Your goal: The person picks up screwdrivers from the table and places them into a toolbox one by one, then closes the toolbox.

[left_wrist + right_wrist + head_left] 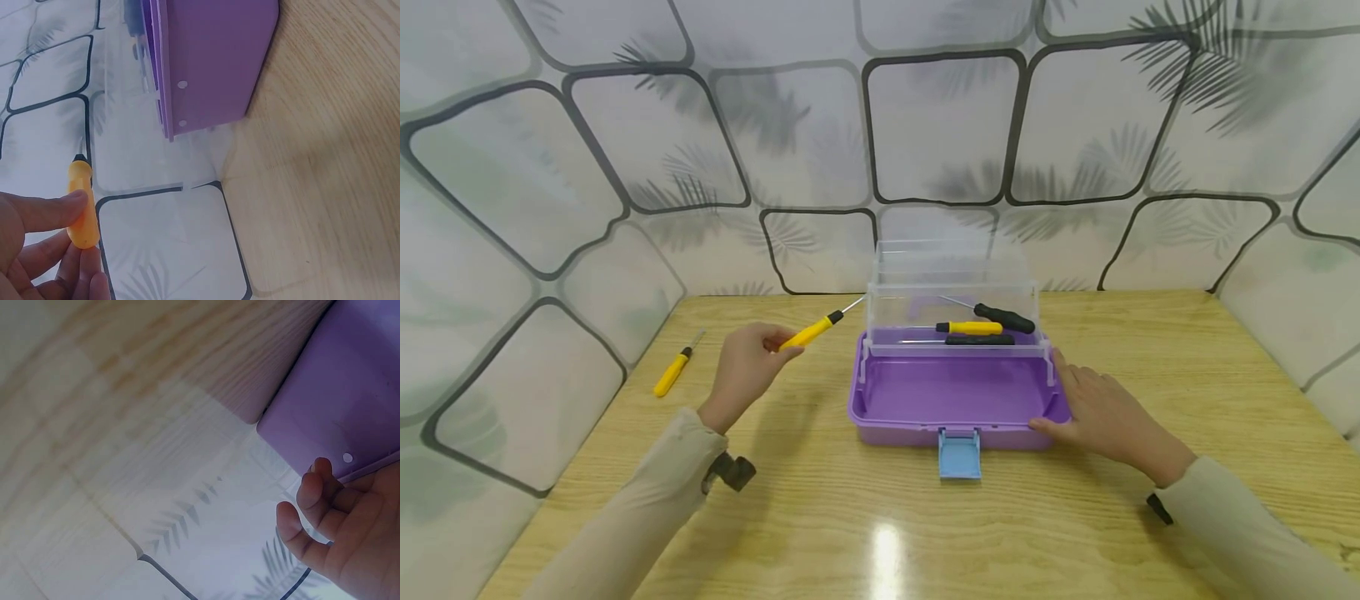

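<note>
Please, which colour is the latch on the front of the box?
Light blue; the latch shows best in the head view.

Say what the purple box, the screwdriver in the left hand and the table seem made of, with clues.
Box: probably plastic, smooth with a soft sheen; evenly purple, moulded rim.
Screwdriver: handle likely yellow plastic, smooth and evenly coloured; shaft seemingly metal, silvery.
Table: wood or wood-look laminate, glossy; grain and a bright reflection show.

No text, label, brand, number or sign can be read in the head view or in either wrist view.
</note>
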`<state>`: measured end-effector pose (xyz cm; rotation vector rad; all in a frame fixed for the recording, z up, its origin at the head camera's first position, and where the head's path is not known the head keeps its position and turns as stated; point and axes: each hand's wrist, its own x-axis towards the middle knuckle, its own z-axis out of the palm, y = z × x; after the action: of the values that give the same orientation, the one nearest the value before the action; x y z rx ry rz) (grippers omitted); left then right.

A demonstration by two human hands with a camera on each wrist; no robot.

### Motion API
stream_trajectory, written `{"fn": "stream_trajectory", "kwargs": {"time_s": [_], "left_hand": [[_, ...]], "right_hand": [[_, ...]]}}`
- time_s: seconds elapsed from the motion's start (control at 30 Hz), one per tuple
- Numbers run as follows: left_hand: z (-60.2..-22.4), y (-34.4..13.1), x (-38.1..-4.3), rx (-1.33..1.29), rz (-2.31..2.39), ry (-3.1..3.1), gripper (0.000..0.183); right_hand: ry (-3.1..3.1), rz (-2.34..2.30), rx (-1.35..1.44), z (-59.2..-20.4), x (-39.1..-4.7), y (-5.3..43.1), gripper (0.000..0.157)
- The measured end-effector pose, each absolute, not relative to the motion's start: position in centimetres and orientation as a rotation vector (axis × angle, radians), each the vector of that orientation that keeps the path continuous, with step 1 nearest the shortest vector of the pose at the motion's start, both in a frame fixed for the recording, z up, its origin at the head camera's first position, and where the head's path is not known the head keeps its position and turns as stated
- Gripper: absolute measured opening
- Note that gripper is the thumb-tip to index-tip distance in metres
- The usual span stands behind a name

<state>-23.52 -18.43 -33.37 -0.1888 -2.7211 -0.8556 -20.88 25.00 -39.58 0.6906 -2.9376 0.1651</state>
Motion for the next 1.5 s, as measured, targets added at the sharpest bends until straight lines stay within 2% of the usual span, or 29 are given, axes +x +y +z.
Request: {"fn": "stream_trajectory", "kwargs": {"time_s": [1.5], "left_hand": [[-32.0, -16.7, -25.3, -0.325, -0.762, -2.895, 0.023]], "right_hand": [[-2.964, 0.155, 0.671, -39.6, -21.1, 24.9, 0.109]]}}
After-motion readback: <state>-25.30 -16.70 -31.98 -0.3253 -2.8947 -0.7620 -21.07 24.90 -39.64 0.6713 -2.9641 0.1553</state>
